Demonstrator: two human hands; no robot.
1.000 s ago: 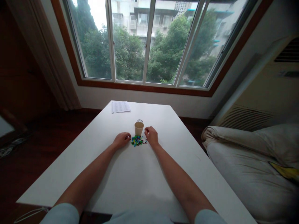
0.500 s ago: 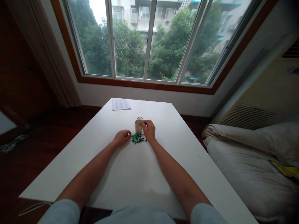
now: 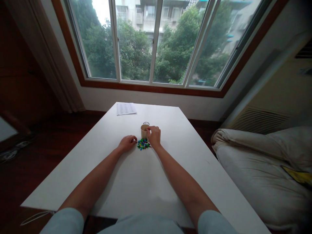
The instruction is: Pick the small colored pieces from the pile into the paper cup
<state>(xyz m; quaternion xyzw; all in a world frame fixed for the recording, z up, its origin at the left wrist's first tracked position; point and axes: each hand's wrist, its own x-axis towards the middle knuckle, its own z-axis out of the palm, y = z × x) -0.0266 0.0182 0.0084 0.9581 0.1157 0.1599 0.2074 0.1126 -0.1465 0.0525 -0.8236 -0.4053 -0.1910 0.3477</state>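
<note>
Fingers (image 3: pixel 149 130) of right hand (image 3: pixel 154 136) over upright cup (image 3: pixel 143 133), mouth skyward.

**A:** Quick, what's around the table (image 3: pixel 136 182)?

**B:** Sheet of paper (image 3: pixel 126 108) on its far-left corner. Printed, but txt's too small for me to read. Beyond the table's far edge there's a big window (image 3: pixel 156 42) w/ a wood frame. Trees (image 3: pixel 175 55) & an apt bldg (image 3: pixel 143 16) outside.

**A:** And the sides?

**B:** Left of the table: dark wood floor (image 3: pixel 48 146), a curtain (image 3: pixel 48 65) by the wall, cables (image 3: pixel 12 152) further left. Right of the table: pale bedding (image 3: pixel 255 162) piled up, w/ sth yellow (image 3: pixel 297 177) on it at the edge of my view. A beige AC unit (image 3: pixel 275 97) stands against the wall behind that. A thin white cord (image 3: pixel 36 217) shows below the table's near-left corner.
</note>
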